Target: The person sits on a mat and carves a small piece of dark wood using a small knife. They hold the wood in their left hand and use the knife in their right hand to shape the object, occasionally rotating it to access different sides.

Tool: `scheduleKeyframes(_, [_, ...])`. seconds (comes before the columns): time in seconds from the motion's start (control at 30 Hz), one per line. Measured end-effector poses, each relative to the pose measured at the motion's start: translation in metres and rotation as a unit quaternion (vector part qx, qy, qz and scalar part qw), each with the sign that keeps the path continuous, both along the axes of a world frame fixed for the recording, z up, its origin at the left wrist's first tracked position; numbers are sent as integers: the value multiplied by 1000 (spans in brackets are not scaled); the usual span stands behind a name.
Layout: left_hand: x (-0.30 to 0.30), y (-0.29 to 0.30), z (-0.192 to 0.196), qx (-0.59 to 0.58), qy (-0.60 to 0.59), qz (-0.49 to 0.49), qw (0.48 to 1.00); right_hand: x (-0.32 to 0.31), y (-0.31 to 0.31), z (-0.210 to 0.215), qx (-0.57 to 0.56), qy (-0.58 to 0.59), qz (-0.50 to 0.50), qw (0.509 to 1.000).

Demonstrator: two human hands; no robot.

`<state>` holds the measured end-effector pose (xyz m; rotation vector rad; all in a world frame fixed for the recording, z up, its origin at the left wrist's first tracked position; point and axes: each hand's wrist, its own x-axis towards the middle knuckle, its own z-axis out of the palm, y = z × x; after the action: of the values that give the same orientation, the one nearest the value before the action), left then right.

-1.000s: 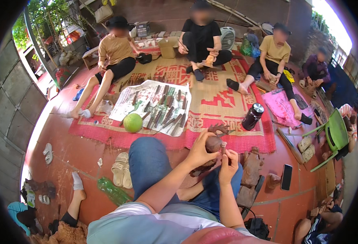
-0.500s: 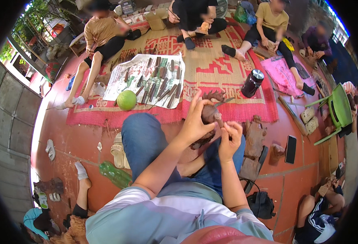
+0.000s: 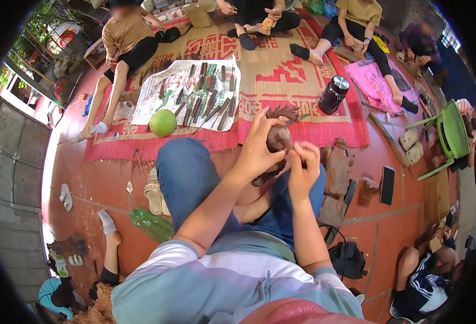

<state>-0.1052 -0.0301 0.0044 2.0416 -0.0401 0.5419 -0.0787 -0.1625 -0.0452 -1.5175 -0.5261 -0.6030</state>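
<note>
Above my lap is a dark brown carved wooden figure (image 3: 279, 139), rounded in the middle, with jagged, spiky parts at its far and near ends. My left hand (image 3: 257, 151) grips it from the left, fingers over the far side and thumb along the near side. Close against the carving's right side, my right hand (image 3: 304, 168) is closed in a pinch. Whatever lies between its fingertips is too small and blurred to name. Part of the carving is hidden behind my hands.
Ahead, on a red-and-tan mat (image 3: 270, 70), lie a paper sheet (image 3: 141, 110) with several dark-handled carving tools (image 3: 212, 100), a green round fruit (image 3: 162, 123) and a dark flask (image 3: 333, 95). Wood blocks (image 3: 337, 170) and a phone (image 3: 387, 185) are at right; a green bottle (image 3: 150, 224) at left. Several people sit around.
The whole view has shifted a little, so the mat and its things sit higher and further left. My left hand keeps its grip on the carving; my right fingers have moved slightly beside it.
</note>
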Motion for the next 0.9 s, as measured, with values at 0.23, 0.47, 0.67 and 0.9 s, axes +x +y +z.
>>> scheduleKeyframes(0.23, [2,0,0,3,-7,7,1000,4,1,-15,17,2,21,1000])
scheduleKeyframes(0.47, [0,-5,1,-23,1,23,999,7,15,29,45,65,32,996])
scheduleKeyframes(0.67, [1,-5,-2,5,-10,16,1000,2,-1,-23,35,30,26,999])
scheduleKeyframes(0.9, [0,-9,2,-10,-12,35,999,16,16,37,47,62,45,996])
